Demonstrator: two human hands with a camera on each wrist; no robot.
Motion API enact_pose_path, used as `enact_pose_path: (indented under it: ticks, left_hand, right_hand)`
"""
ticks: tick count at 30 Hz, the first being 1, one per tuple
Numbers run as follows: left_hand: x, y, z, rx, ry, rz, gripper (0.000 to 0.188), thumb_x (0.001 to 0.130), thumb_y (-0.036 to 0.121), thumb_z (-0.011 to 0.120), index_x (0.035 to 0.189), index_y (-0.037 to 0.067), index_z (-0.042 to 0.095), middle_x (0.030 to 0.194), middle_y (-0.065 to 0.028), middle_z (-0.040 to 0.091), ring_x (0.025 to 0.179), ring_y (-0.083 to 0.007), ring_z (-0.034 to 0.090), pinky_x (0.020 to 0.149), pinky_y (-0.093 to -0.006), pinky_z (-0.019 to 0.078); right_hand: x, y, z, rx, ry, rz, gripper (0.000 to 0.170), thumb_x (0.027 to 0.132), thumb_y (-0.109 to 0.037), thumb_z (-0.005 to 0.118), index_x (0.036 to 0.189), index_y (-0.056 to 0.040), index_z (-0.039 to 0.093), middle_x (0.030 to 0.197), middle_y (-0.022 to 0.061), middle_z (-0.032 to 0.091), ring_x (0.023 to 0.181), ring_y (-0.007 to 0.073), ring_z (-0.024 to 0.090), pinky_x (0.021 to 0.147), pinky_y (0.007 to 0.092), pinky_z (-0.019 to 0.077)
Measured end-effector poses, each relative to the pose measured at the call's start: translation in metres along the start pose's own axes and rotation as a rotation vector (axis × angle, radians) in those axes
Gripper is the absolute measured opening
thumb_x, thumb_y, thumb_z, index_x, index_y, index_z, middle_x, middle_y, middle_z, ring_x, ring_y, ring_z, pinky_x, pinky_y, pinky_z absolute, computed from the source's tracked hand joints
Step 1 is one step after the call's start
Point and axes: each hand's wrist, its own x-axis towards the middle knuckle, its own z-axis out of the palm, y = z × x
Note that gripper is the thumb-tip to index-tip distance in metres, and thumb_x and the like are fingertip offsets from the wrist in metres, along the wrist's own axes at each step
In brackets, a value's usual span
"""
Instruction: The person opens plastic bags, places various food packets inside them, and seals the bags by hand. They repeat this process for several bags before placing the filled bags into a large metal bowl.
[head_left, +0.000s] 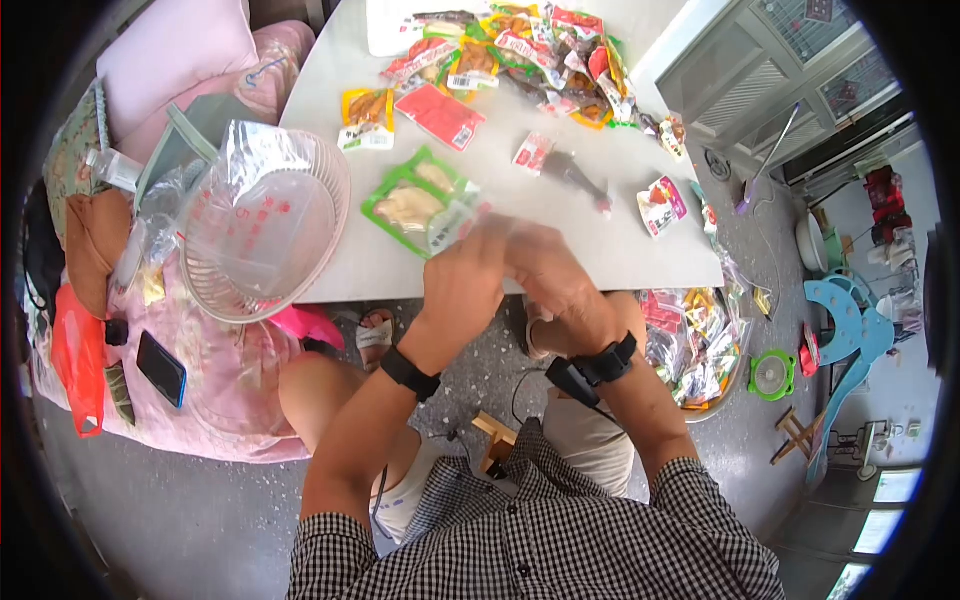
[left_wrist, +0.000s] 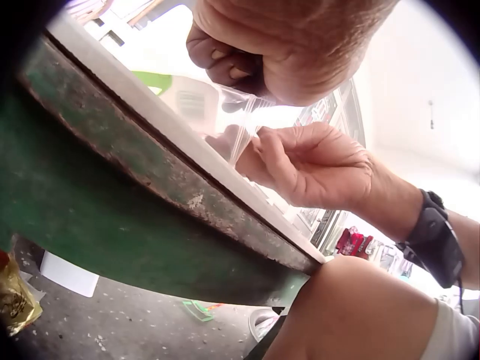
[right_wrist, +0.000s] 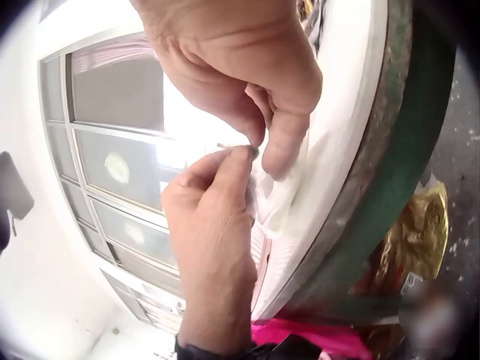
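Note:
Over the table's near edge, my left hand (head_left: 465, 280) and right hand (head_left: 555, 275) are close together, the right one blurred. A clear bag with a green border (head_left: 410, 205) and pale food inside lies on the table, its near corner reaching the hands. The left wrist view has the curled left hand (left_wrist: 292, 49) and the right hand (left_wrist: 315, 165) pinching the bag's clear edge (left_wrist: 236, 124). In the right wrist view, fingertips of the right hand (right_wrist: 240, 67) and left hand (right_wrist: 214, 217) meet at the clear plastic (right_wrist: 279, 201).
Snack packets (head_left: 525, 45) are heaped at the table's far side, with a red packet (head_left: 440, 115) and a dark one (head_left: 575, 175) nearer. A plastic basket (head_left: 335, 215) stands at the left. Below the table's right side is a container of packets (head_left: 695, 345).

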Motion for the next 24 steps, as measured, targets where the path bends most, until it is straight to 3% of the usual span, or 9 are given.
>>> enact_pose_path:
  ticks: [3, 6, 9, 12, 13, 16, 20, 24]
  left_hand:
    - [0.001, 0.003, -0.004, 0.003, 0.016, -0.010, 0.027, 0.068, 0.002, 0.061, 0.095, 0.001, 0.057, 0.077, -0.0125, 0.055, 0.067, -0.0303, 0.060, 0.054, -0.0396, 0.0472]
    - [-0.001, -0.004, -0.005, 0.044, -0.042, -0.054, 0.027, 0.064, 0.003, 0.062, 0.090, 0.001, 0.054, 0.078, -0.0122, 0.055, 0.070, -0.0301, 0.061, 0.055, -0.0394, 0.0487]
    - [0.000, -0.007, -0.008, 0.034, -0.036, -0.087, 0.022, 0.068, 0.003, 0.062, 0.089, 0.001, 0.055, 0.077, -0.0127, 0.055, 0.066, -0.0306, 0.061, 0.054, -0.0395, 0.0477]
    - [0.000, -0.010, -0.009, 0.023, -0.042, -0.108, 0.017, 0.075, 0.002, 0.060, 0.091, 0.001, 0.058, 0.074, -0.0131, 0.056, 0.061, -0.0312, 0.059, 0.051, -0.0398, 0.0456]
    - [0.001, -0.010, -0.008, 0.022, -0.043, -0.108, 0.015, 0.075, 0.002, 0.060, 0.090, 0.001, 0.058, 0.073, -0.0130, 0.056, 0.060, -0.0311, 0.059, 0.051, -0.0396, 0.0454]
    - [0.001, -0.010, -0.006, 0.025, -0.050, -0.110, 0.011, 0.075, 0.001, 0.059, 0.086, 0.002, 0.058, 0.072, -0.0128, 0.056, 0.058, -0.0311, 0.059, 0.049, -0.0391, 0.0449]
    - [0.002, -0.009, -0.002, 0.024, -0.059, -0.109, 0.007, 0.075, 0.001, 0.059, 0.082, 0.002, 0.056, 0.072, -0.0131, 0.057, 0.057, -0.0313, 0.059, 0.047, -0.0387, 0.0448]
    - [0.005, -0.010, -0.006, 0.009, -0.071, -0.139, 0.006, 0.076, 0.000, 0.059, 0.081, 0.002, 0.055, 0.073, -0.0138, 0.058, 0.058, -0.0319, 0.059, 0.048, -0.0392, 0.0456]
  right_hand:
    - [0.009, 0.003, 0.010, 0.398, 0.062, 0.197, 0.034, 0.084, 0.007, 0.048, 0.119, 0.0081, 0.050, 0.105, 0.0129, 0.059, 0.090, 0.0199, 0.062, 0.080, 0.0295, 0.0520]
    - [0.008, 0.000, 0.003, 0.256, -0.040, 0.269, 0.031, 0.087, 0.003, 0.049, 0.117, 0.0075, 0.051, 0.107, 0.0135, 0.060, 0.092, 0.0198, 0.062, 0.078, 0.0287, 0.0525]
    - [-0.002, -0.017, 0.000, 0.110, 0.011, 0.251, 0.026, 0.090, -0.008, 0.053, 0.112, 0.0049, 0.057, 0.101, 0.0124, 0.063, 0.086, 0.0182, 0.064, 0.072, 0.0268, 0.0535]
    - [-0.004, -0.062, -0.013, -0.286, -0.018, 0.387, 0.027, 0.089, -0.020, 0.058, 0.104, 0.0022, 0.062, 0.090, 0.0100, 0.066, 0.078, 0.0161, 0.066, 0.064, 0.0251, 0.0534]
    - [0.000, -0.067, -0.018, -0.319, 0.016, 0.322, 0.029, 0.088, -0.025, 0.060, 0.100, 0.0012, 0.064, 0.083, 0.0083, 0.067, 0.069, 0.0145, 0.065, 0.059, 0.0242, 0.0525]
    - [0.027, -0.087, -0.025, -0.406, 0.115, 0.226, 0.029, 0.088, -0.025, 0.059, 0.100, 0.0013, 0.064, 0.084, 0.0085, 0.067, 0.069, 0.0138, 0.065, 0.059, 0.0241, 0.0525]
    - [0.082, -0.096, -0.020, -0.461, 0.109, 0.087, 0.029, 0.088, -0.023, 0.055, 0.101, 0.0015, 0.063, 0.085, 0.0089, 0.066, 0.068, 0.0140, 0.062, 0.061, 0.0263, 0.0517]
    - [0.137, -0.085, -0.018, -0.532, 0.148, 0.138, 0.026, 0.085, -0.021, 0.058, 0.094, 0.0010, 0.066, 0.082, 0.0087, 0.066, 0.072, 0.0145, 0.064, 0.062, 0.0283, 0.0534]
